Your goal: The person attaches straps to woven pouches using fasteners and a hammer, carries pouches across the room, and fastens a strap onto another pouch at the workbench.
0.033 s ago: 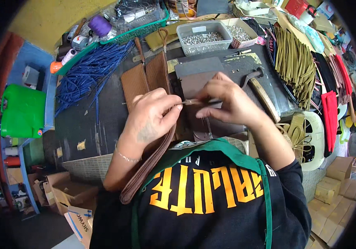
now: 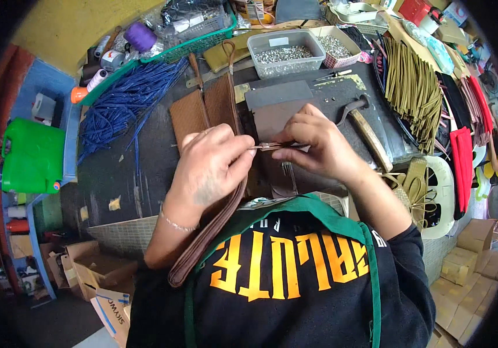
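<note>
My left hand (image 2: 209, 165) is closed in a pinch on a brown leather strap (image 2: 205, 250), whose long folded loop hangs past my wrist against the apron. My right hand (image 2: 321, 142) is closed, thumb against fingers, on the thin brown strip's other end. A small shiny metal fitting (image 2: 267, 145) shows between the two hands; its exact shape is too small to tell. Beyond my left hand lie brown textured leather pieces (image 2: 188, 119) with wrist loops. Below my right hand a dark brown panel (image 2: 284, 180) lies partly hidden, a small metal piece (image 2: 287, 168) on it.
A hammer (image 2: 370, 139) with a wooden handle lies right of my right hand. Behind are a clear tub (image 2: 284, 65) of small metal studs and a patterned basket (image 2: 342, 52). Blue cords (image 2: 121, 110) lie left, olive strips (image 2: 414, 95) right. A green jerrycan (image 2: 33, 153) stands far left.
My right hand's fingers have shifted slightly, and the metal fitting between the hands shows more plainly. My left hand has hardly moved.
</note>
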Motion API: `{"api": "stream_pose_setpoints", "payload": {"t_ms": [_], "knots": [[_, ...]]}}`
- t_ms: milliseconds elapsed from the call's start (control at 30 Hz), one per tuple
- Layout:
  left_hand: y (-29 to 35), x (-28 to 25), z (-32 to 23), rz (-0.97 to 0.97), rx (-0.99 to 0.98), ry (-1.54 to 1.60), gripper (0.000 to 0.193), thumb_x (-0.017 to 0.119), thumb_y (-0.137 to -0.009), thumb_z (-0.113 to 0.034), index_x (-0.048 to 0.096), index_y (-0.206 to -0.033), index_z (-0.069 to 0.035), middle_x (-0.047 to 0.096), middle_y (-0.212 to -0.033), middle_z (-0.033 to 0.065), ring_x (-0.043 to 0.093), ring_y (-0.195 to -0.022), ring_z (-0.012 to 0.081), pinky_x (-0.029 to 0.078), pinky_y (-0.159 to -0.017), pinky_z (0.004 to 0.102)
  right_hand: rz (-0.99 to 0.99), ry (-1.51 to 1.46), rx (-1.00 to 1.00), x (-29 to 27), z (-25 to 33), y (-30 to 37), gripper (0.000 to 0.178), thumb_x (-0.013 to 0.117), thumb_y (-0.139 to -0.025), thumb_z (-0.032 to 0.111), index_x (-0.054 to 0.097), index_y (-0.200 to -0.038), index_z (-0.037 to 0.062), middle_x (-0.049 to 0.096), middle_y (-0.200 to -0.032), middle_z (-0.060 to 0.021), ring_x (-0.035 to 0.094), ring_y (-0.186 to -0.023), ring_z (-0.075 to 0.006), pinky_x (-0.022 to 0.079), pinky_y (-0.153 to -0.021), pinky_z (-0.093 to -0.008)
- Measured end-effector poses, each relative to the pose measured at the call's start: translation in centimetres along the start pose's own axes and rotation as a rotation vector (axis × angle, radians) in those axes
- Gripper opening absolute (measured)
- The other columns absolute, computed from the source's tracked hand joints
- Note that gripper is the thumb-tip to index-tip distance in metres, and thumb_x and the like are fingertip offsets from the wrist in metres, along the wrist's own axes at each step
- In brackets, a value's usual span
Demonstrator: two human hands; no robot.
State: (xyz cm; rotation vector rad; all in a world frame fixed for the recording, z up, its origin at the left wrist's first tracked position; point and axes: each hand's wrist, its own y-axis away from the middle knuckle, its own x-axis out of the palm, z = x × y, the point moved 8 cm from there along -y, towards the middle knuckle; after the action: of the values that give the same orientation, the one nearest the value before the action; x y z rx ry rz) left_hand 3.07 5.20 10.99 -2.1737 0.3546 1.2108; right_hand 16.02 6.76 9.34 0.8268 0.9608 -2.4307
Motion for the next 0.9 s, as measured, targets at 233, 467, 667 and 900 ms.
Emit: {"api": "stream_pose_setpoints", "payload": {"t_ms": [233,467,667,900], "knots": [[0.7,-2.0,-3.3,-0.184,0.087,-0.231,0.013,0.064,-0.064,-0.015,0.059,-0.076,-0.013,0.044,-0.067,-0.0007,0.051,-0.067,0.0151,0.031,-0.062,0.0312,-0.447,0.538,-0.425,-1.6,5.5,2.6,0.02,0.062,-0.057,0.014,0.063,-0.077,0.0104,0.056,-0.082,-0.0003,0.048,-0.075,-0.0179,0.037,-0.06,-0.0274],[0.4,-1.0,-2.2,-0.148,0.048,-0.137,0.012,0.064,-0.065,-0.014,0.06,-0.076,-0.011,0.048,-0.067,0.0005,0.053,-0.067,0.0161,0.032,-0.062,0.0309,-0.393,0.543,-0.373,-1.2,4.6,2.2,0.028,0.063,-0.055,0.014,0.062,-0.083,0.0106,0.057,-0.084,-0.0002,0.049,-0.077,-0.0188,0.039,-0.062,-0.0289],[0.4,2.4,0.7,-0.029,-0.016,0.196,0.011,0.064,-0.065,-0.002,0.06,-0.074,0.002,0.055,-0.069,0.0095,0.056,-0.064,0.022,0.042,-0.056,0.0268,-0.038,0.182,-0.038,1.0,1.5,0.5,0.019,0.066,-0.068,0.015,0.061,-0.085,0.0098,0.052,-0.076,-0.0049,0.045,-0.074,-0.0262,0.041,-0.063,-0.0351],[1.9,8.8,5.7,0.116,-0.293,0.698,0.014,0.06,-0.08,-0.013,0.061,-0.083,0.001,0.055,-0.069,0.0097,0.054,-0.061,0.0157,0.043,-0.058,0.0279,0.44,0.137,0.18,4.8,-4.2,0.7,0.021,0.061,-0.075,0.023,0.06,-0.086,0.0053,0.06,-0.081,-0.0112,0.053,-0.085,-0.0329,0.044,-0.069,-0.0402]]}}
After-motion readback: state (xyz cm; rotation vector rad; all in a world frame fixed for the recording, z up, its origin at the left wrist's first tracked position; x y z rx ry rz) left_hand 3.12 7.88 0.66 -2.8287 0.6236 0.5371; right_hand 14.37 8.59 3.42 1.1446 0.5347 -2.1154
